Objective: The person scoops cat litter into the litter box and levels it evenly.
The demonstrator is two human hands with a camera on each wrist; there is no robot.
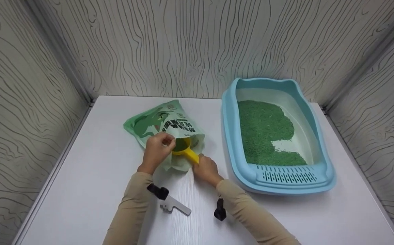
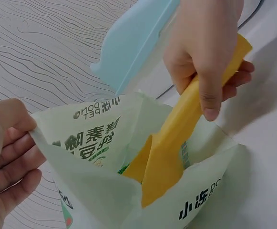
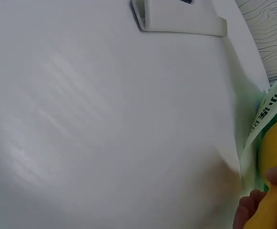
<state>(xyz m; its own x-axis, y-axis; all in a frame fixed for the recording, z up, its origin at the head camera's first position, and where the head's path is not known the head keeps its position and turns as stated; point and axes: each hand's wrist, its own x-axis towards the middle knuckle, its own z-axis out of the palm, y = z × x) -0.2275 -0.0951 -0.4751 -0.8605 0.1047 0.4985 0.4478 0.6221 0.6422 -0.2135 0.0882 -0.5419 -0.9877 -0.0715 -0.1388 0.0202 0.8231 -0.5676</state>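
A green and white printed bag (image 1: 149,124) lies on the table with its mouth facing the person. The left hand (image 1: 158,146) pinches the edge of that mouth between thumb and fingers, as the left wrist view also shows. In the right hand (image 1: 207,169) is the handle of a yellow scoop (image 1: 192,156), gripped with the thumb along it (image 2: 210,90). The scoop's head (image 2: 164,167) sits inside the bag opening, partly hidden by the bag wall. Green granules (image 1: 180,145) show at the scoop's bowl in the head view.
To the right stands a light blue litter box (image 1: 229,136) with green litter (image 1: 263,129) spread over much of its floor and a slotted front ledge (image 1: 288,176). A pale grey bag clip (image 1: 179,206) lies on the table between the forearms. Patterned walls (image 1: 183,47) enclose the table.
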